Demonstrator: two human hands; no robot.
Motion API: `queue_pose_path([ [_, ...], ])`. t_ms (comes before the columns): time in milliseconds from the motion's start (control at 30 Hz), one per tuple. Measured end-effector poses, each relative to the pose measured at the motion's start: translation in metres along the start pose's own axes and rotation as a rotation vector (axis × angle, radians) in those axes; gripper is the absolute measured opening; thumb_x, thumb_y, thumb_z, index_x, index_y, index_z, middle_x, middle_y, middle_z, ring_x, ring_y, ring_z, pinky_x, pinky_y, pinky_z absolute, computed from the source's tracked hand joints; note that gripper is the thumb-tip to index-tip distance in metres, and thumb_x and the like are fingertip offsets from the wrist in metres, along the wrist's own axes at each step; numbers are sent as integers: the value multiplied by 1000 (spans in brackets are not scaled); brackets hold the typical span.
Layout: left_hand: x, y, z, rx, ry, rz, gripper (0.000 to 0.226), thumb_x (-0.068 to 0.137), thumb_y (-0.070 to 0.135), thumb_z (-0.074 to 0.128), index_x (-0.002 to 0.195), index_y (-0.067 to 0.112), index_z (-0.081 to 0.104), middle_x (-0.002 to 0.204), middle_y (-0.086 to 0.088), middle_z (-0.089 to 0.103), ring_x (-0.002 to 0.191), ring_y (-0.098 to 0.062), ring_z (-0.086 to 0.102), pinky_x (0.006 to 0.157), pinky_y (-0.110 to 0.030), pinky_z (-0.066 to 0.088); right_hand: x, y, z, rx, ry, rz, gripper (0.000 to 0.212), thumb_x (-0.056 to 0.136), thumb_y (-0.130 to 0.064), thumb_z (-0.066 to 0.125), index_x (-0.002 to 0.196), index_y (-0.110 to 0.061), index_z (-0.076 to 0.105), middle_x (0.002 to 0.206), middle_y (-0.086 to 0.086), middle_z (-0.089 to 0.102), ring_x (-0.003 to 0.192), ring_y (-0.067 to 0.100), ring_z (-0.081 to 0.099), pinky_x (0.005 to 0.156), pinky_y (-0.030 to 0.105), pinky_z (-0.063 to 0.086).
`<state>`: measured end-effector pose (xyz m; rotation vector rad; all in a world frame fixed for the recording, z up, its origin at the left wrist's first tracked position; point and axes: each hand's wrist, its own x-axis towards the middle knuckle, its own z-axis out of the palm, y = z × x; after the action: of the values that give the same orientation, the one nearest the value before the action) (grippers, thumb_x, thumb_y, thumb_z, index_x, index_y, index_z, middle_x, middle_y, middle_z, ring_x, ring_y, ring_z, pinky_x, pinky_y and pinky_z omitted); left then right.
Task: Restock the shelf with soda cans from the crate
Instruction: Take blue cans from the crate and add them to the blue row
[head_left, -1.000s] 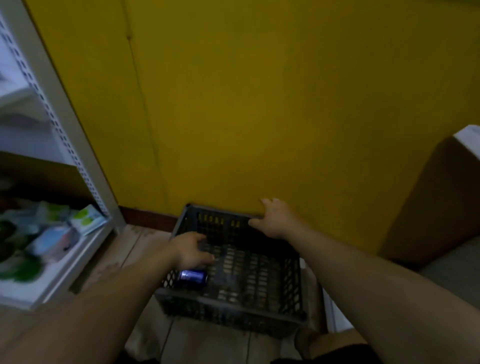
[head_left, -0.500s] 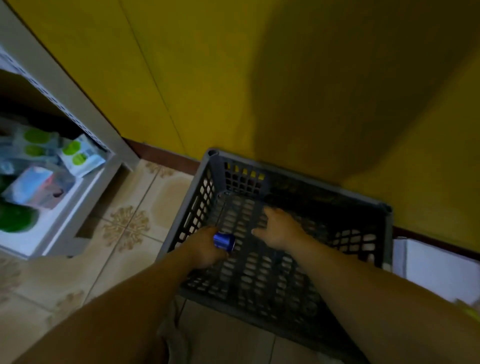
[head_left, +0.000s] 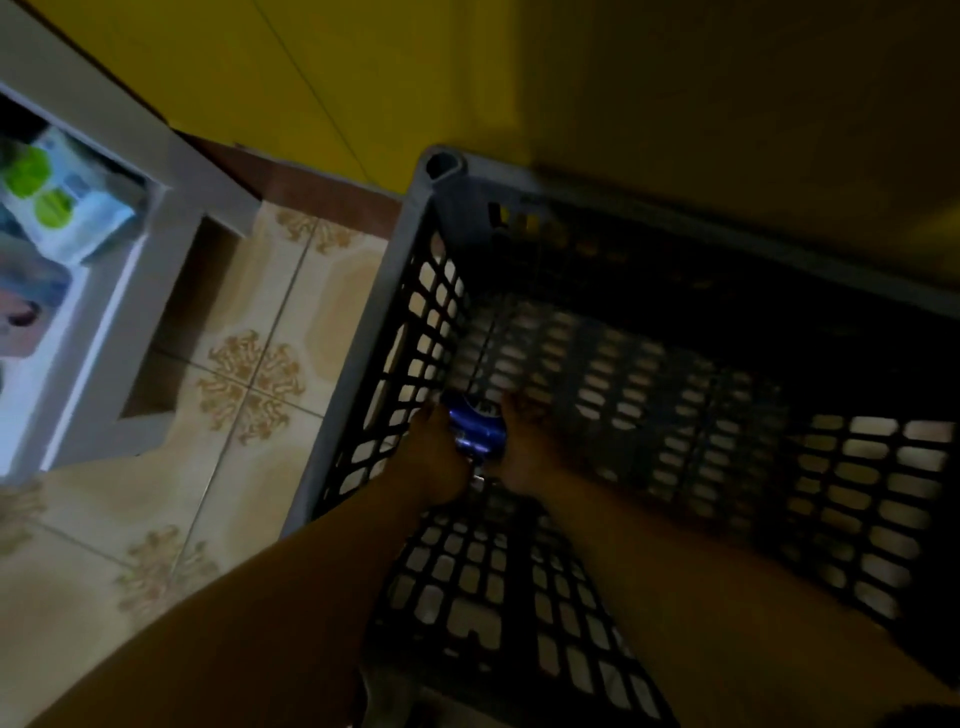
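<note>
Reaching deep into the grey crate (head_left: 363, 364), both hands meet at a blue can (head_left: 478, 428) low by its left wall: left hand (head_left: 436, 460) grips it, right hand (head_left: 530, 441) lies against its other side, grip too dim to tell. Patterned floor tiles (head_left: 244, 384), yellow wall (head_left: 363, 67), white shelf (head_left: 130, 291) left.

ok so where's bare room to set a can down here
Free: tiled floor between shelf and crate; crate bottom right of the hands. Crowded: by its left wall, where left hand and right hand flank the blue can.
</note>
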<state>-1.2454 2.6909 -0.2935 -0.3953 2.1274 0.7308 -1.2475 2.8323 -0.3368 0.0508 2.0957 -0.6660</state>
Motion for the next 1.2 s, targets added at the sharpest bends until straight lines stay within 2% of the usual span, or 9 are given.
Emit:
queue_pose_path([
  [100,4,2,3,29,-25,-25,77,85,10,65,149,16,23,149,-15,25,132,-31,38,110,-38,33,-4,0,5,100,52,-2,89,81,-30,76,151,-22,21,146,9,38,129,29,42,105,36,38],
  [233,-6,7,-8,57,-32,54,89,78,26,77,149,18,25,147,-13,33,130,-29,41,109,-44,37,-36,3,-21,279,98,-35,83,75,-22,80,144,-18,35,143,6,38,123,25,46,103,33,41],
  [433,-70,62,-38,243,-151,379,96,75,26,77,151,22,19,155,-9,23,137,-26,31,111,-39,32,-141,7,-79,563,206,-126,75,65,-2,83,127,-25,47,130,3,48,107,14,55,89,21,47],
  [633,-190,133,-56,-69,-71,502,75,69,14,78,132,20,37,123,-2,48,101,-12,55,82,-24,47,-260,-7,-126,898,506,-214,79,67,-3,81,127,-38,43,129,0,49,110,17,59,87,32,56],
  [767,-275,176,-49,-169,112,665,79,57,26,81,126,19,42,119,-3,43,103,-16,54,89,-28,48,-342,-24,-149,1173,826,-234,64,77,-2,76,125,-29,45,121,4,58,93,8,63,69,18,52],
  [900,-356,214,-52,-369,-70,745,76,54,34,80,122,22,46,113,-1,54,96,-12,59,84,-27,52,-436,-24,-178,1405,909,-388,65,67,5,77,118,-25,49,111,8,64,86,19,67,71,33,55],
  [1000,-414,240,-52,-489,-335,784,45,81,5,68,119,22,50,102,2,65,85,-10,65,69,-22,54,-508,-25,-192,1393,977,-519,61,56,-2,68,111,-23,53,103,9,67,79,19,67,65,31,55],
  [1100,-465,258,-42,-420,-273,950,66,71,7,76,130,19,49,109,4,66,96,-10,66,88,-33,54,-571,-28,-196,1314,1062,-587,59,57,-4,63,112,-24,54,107,10,64,88,21,64,76,33,54],
  [1200,-517,272,-29,-420,-204,1134,68,72,-5,75,126,23,45,106,17,60,87,5,63,76,-13,52,-629,-25,-193,1115,1154,-554,70,73,-5,72,132,-33,44,127,5,56,110,23,60,96,42,51],
])
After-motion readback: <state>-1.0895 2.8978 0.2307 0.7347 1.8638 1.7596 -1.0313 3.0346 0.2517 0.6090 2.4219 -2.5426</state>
